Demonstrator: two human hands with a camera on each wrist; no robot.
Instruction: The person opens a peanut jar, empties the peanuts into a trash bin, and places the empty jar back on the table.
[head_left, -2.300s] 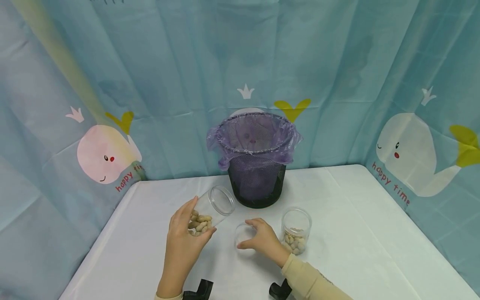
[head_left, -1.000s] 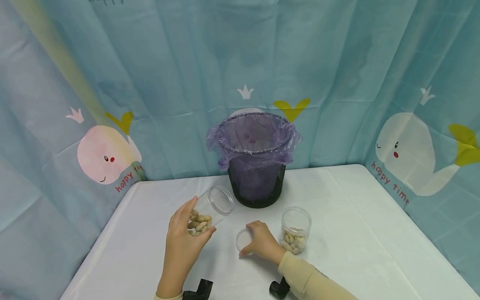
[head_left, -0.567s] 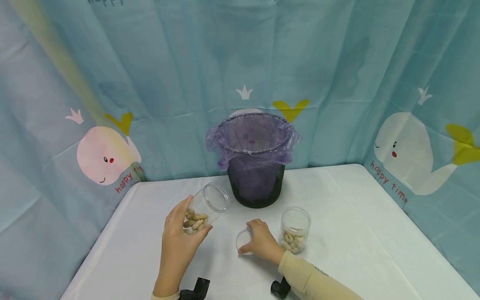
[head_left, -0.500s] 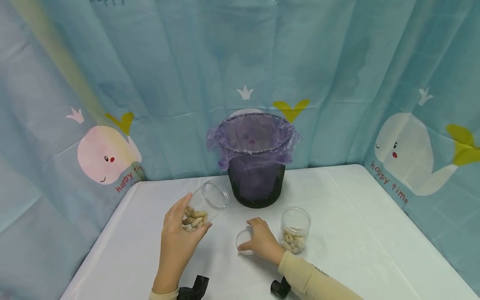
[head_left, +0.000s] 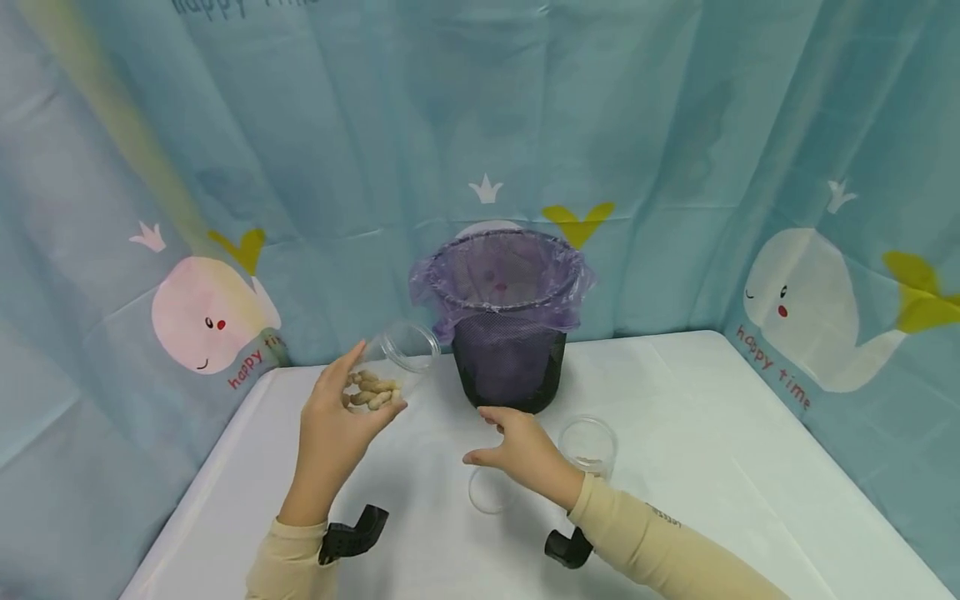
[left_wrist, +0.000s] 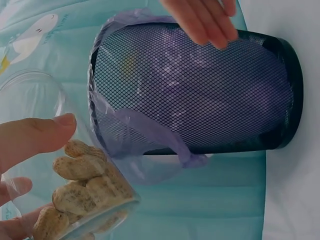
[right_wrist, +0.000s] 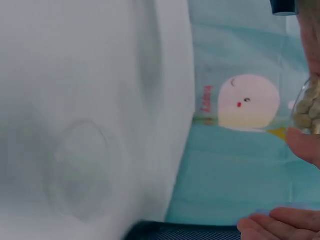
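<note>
My left hand (head_left: 330, 429) grips a clear plastic jar (head_left: 405, 348), raised and tilted with its open mouth toward the bin. Several unshelled peanuts (head_left: 372, 392) lie in its lower part; the left wrist view shows the thumb (left_wrist: 42, 135) across its wall. My right hand (head_left: 525, 450) hovers with fingers spread and nothing held. Below it a round clear lid (head_left: 489, 493) lies flat on the table, also visible in the right wrist view. A second clear jar (head_left: 588, 442) stands upright to the right, its lower part hidden by my right forearm.
A black mesh bin (head_left: 510, 362) with a purple bag (head_left: 438, 292) over its rim stands at the back of the white table (head_left: 697, 467). Behind hangs a blue-green curtain (head_left: 352, 150) printed with whales. A black mount (head_left: 356, 533) sits on each wrist.
My right hand was around the lid on the table; it has let go and risen off it. My left hand has lifted the jar of peanuts up and slightly left.
</note>
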